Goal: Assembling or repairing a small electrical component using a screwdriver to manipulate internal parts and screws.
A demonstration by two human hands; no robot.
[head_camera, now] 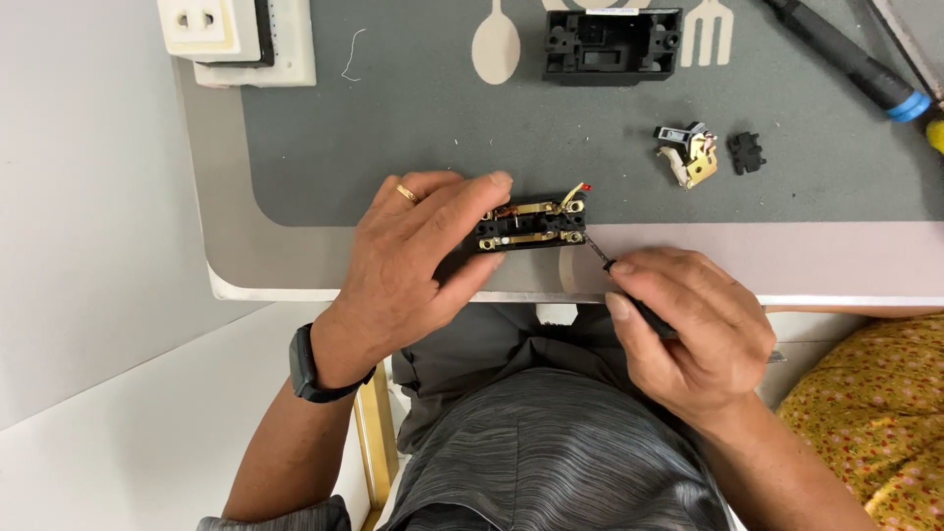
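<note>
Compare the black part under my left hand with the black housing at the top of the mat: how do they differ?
The black part with brass strips is gripped by the left hand, while the black housing lies untouched. The gripped part carries brass strips and screws; the housing shows no brass that I can see, only hollow recesses. The right hand points a small screwdriver at the gripped part; no tool is near the housing. Both are black, rectangular plastic pieces.

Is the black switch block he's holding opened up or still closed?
Opened up: the black switch block shows bare brass strips and screws on top, with no cover over them.
</note>
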